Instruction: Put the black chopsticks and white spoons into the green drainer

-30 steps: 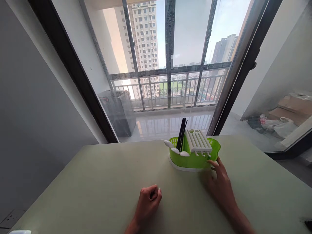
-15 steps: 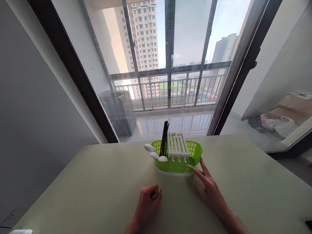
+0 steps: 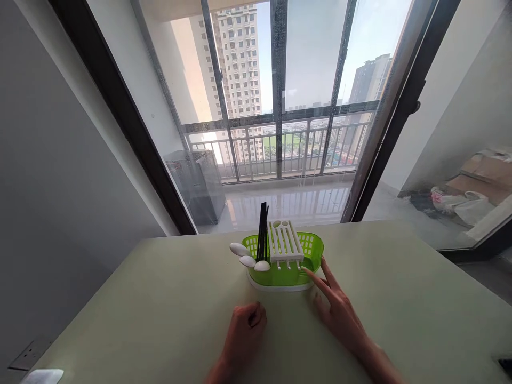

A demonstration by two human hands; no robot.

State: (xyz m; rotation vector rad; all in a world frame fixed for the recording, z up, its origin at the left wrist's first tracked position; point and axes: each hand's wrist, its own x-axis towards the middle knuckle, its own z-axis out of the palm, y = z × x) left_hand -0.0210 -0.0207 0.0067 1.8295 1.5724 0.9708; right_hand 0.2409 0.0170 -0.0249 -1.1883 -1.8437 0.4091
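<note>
A green plastic utensil basket (image 3: 276, 276) with a white base stands on the table in front of me. Several black chopsticks (image 3: 262, 232) rise from its left part. White spoons (image 3: 248, 261) lean out over the left rim, bowls outward. A white slotted rack with small hooks (image 3: 285, 242) sits across the middle of the basket. With fingers spread, my right hand (image 3: 340, 309) touches the basket's right end and front side with its fingertips. My left hand (image 3: 246, 328) rests on the table nearer to me as a loose fist, apart from the basket, with nothing visible in it.
The pale table (image 3: 160, 309) ends at its far edge just behind the basket, before a glass door. A white object (image 3: 44, 376) lies at the lower left corner, and a dark item (image 3: 504, 365) at the right edge. Boxes and bags (image 3: 476, 197) are piled beyond the table.
The basket has shifted a little to the left, with its contents, and my right hand has moved left along with it. My left hand has stayed in nearly the same place, still closed.
</note>
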